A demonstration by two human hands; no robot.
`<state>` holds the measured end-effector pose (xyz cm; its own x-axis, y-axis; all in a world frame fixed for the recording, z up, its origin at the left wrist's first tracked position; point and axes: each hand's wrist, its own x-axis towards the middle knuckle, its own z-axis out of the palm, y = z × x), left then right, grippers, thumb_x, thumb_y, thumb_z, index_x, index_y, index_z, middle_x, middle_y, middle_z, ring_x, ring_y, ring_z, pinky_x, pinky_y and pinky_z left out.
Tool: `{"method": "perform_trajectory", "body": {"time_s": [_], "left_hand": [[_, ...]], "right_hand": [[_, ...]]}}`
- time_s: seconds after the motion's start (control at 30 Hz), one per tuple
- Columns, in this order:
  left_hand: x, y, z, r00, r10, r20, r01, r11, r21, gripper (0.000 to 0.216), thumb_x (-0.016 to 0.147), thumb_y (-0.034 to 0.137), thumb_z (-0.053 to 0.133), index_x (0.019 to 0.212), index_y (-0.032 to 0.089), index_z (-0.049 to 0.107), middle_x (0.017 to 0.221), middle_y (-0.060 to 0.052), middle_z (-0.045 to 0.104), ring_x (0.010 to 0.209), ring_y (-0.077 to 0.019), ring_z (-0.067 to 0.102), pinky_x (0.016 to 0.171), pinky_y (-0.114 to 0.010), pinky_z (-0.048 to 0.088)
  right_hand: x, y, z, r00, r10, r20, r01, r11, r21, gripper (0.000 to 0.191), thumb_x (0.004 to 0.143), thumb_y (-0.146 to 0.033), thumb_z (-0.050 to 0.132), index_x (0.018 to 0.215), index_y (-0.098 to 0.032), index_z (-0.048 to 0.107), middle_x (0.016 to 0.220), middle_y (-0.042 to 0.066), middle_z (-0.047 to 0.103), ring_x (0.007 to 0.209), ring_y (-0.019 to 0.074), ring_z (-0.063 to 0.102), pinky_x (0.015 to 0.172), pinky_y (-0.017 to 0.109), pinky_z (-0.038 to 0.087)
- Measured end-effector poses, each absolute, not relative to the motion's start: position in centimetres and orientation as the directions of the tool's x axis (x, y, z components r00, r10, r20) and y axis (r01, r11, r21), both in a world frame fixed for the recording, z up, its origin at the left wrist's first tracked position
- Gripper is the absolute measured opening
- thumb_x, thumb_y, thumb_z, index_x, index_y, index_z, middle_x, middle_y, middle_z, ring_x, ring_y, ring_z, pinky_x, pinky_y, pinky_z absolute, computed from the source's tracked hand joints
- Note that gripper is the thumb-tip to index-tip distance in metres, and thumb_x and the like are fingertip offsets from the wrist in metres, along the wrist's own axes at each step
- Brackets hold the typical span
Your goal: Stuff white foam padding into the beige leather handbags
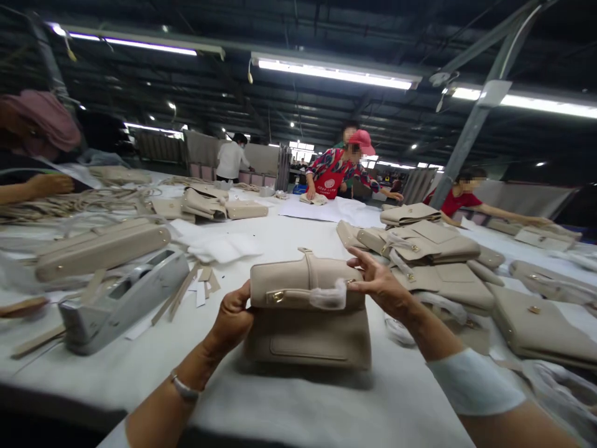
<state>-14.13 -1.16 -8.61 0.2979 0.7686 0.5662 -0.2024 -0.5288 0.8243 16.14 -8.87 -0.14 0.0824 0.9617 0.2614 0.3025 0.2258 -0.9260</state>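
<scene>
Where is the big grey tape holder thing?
The grey metal tape dispenser sits on the white table at the left of the head view, beside the left hand holding the beige leather handbag.

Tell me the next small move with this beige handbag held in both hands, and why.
Probably press the loose clear wrap snug around the gold clasp. The left hand steadies the beige handbag at its left edge, the right hand pinches the flap's right end, and the wrap beside the clasp looks bunched and loose. The bag rests on the white table.
</scene>
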Motion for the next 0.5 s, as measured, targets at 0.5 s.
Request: {"method": "perform_trajectory", "body": {"time_s": [0.5], "left_hand": [[-17.8,-5.2,-6.2,0.625,0.481,0.614,0.056,-0.813,0.580,0.016,0.076,0.030,0.069,0.089,0.021,0.071,0.118,-0.011,0.064,0.125,-0.0279,0.047,0.109,-0.045,0.034]], "right_hand": [[12.2,-22.8,-6.3,-0.447,0.684,0.577,0.710,0.663,-0.235,0.039,0.085,-0.012,0.058,0.119,-0.031,0.059,0.116,0.002,0.066,0.116,0.0215,0.055,0.109,0.049,0.033]]}}
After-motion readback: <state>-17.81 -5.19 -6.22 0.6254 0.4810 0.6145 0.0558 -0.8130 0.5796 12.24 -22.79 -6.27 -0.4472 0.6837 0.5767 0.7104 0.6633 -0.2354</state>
